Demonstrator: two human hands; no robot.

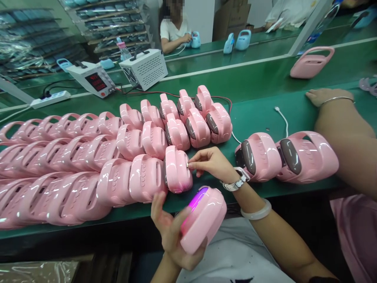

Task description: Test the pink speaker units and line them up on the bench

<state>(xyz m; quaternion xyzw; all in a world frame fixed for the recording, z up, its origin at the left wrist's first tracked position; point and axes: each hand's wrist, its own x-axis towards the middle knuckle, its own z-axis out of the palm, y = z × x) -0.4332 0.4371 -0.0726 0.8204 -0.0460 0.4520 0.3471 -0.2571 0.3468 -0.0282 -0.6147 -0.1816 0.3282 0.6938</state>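
My left hand is wrapped round a pink handled device, lifted at the bench's front edge and tilted, its oval window glowing purple. My right hand is closed in a pinch against the side of another pink device, which stands upright at the end of the front row. Something small and pale shows at those fingertips, too small to name. Several like devices stand in tight rows to the left. Two more, one of them a pink device with a dark window, stand to the right of my right wrist.
A co-worker's forearm rests on the green bench at right, near a white cable. Behind the rows stand a white vented box and a power supply with a red display. Across the bench, another person handles a blue device.
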